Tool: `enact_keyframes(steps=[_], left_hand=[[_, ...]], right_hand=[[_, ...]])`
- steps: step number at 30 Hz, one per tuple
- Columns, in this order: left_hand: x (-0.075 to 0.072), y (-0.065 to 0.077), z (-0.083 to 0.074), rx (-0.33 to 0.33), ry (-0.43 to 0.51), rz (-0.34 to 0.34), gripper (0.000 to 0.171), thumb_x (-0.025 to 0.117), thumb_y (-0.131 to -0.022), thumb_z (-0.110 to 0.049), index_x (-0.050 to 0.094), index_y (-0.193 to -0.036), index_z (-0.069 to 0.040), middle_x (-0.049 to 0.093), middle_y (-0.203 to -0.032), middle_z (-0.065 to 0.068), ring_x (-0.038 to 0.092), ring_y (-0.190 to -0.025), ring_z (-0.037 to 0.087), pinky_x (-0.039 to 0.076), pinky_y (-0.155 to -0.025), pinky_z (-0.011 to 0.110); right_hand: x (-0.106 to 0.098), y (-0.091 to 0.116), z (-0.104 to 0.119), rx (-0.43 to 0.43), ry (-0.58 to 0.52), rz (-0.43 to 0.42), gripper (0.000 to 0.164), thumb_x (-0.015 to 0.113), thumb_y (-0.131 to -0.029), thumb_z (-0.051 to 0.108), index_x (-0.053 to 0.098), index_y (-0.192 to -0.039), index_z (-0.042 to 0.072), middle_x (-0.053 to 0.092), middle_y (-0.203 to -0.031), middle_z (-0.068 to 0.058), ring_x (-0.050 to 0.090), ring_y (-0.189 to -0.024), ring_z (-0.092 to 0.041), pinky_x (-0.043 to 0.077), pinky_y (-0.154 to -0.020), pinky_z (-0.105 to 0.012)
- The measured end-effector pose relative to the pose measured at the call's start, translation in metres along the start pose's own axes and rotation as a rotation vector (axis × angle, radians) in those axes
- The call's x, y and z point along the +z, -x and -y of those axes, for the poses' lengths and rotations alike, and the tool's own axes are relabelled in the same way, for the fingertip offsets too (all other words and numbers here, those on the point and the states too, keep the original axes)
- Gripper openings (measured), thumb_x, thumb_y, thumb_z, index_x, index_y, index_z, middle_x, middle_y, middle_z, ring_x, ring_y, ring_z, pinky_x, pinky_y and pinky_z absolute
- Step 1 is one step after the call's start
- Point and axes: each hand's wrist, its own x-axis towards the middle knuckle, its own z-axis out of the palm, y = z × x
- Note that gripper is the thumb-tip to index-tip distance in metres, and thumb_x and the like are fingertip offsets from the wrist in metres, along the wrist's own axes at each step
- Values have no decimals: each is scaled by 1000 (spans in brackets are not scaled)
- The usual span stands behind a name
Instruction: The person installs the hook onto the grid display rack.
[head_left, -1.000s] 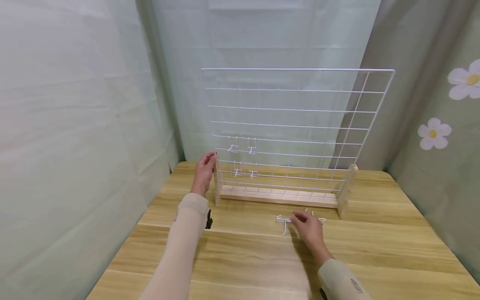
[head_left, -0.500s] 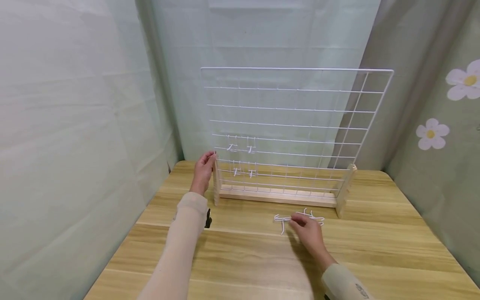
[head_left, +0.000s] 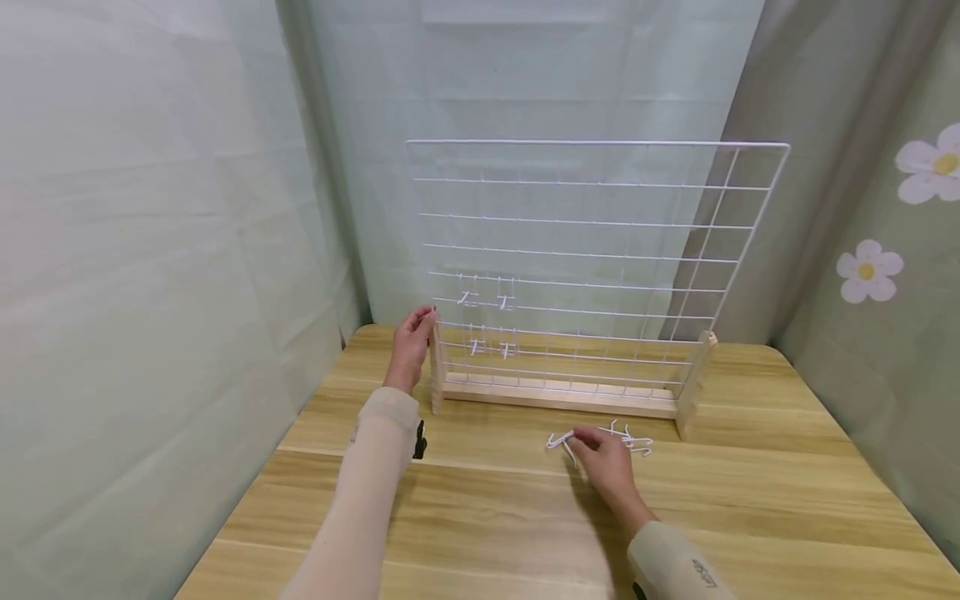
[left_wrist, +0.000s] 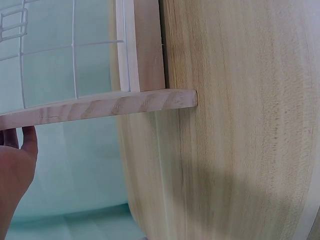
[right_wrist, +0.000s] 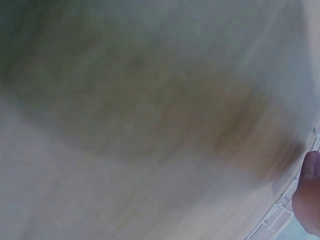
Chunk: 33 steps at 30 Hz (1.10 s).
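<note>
A white wire grid rack (head_left: pixel 600 143) stands upright in a pale wooden base (head_left: pixel 558 398). My left hand (head_left: pixel 409 340) grips the top of the base's left side post (head_left: pixel 437 375); in the left wrist view, its fingers (left_wrist: pixel 30 140) reach behind that post. Between the right hand's (head_left: pixel 609 467) thumb and fingers is one end of a white wire hook (head_left: pixel 556 442), tilted just over the table in front of the rack. Several more loose hooks (head_left: pixel 636 440) lie right behind this hand, partly covered by it. Several similar hooks (head_left: pixel 506 300) hang in two rows on the grid's lower left.
The wood-grain table (head_left: pixel 465 517) carries the rack near its back edge. Pale cloth (head_left: pixel 187 250) hangs at the left and behind, with a flowered curtain (head_left: pixel 862 350) at the right. A black strap piece (head_left: pixel 420 440) shows at the left sleeve.
My right hand has shifted slightly left and turned one hook to a tilt, drawing it away from the other loose hooks. The left hand stays on the side post.
</note>
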Motion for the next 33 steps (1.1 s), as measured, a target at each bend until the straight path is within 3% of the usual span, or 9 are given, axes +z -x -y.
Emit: enact_keyframes(steps=[5, 7, 16, 26, 33], left_hand=[[0, 0, 0, -1, 9, -5, 43, 55, -103, -29, 52, -138, -4, 53, -134, 10, 49, -124, 22, 37, -110, 37], [0, 4, -7, -19, 10, 5, 43, 55, -103, -27, 52, -138, -3, 53, -135, 11, 48, -125, 23, 37, -110, 38], [0, 1, 1, -4, 8, -4, 42, 57, -102, -31, 54, -136, -7, 53, -134, 10, 49, -124, 23, 38, -110, 39], [1, 1, 2, 28, 3, -4, 40, 56, -103, -29, 54, -135, -6, 54, -133, 9, 50, -119, 20, 39, -108, 38], [1, 1, 2, 38, -7, -4, 41, 55, -103, -29, 54, -136, -4, 54, -132, 10, 50, -116, 19, 40, -107, 39]], right_hand=[[-1, 0, 2, -4, 21, 5, 18, 73, -87, 4, 74, -103, -3, 74, -97, -13, 67, -90, -24, 52, -80, -32], [-1, -1, 3, 1, 20, 14, 19, 73, -88, 4, 74, -105, -3, 74, -98, -14, 67, -92, -25, 53, -82, -34], [0, -3, 6, 20, 21, 26, 21, 71, -88, 6, 73, -107, -3, 73, -100, -15, 68, -95, -27, 53, -86, -40], [-2, -1, 2, 25, -21, 33, 21, 76, -85, 4, 74, -105, -3, 73, -101, -16, 70, -89, -24, 53, -76, -25], [-3, -2, -2, -9, 16, 53, 19, 77, -84, 3, 75, -102, -2, 74, -96, -14, 69, -88, -23, 53, -75, -25]])
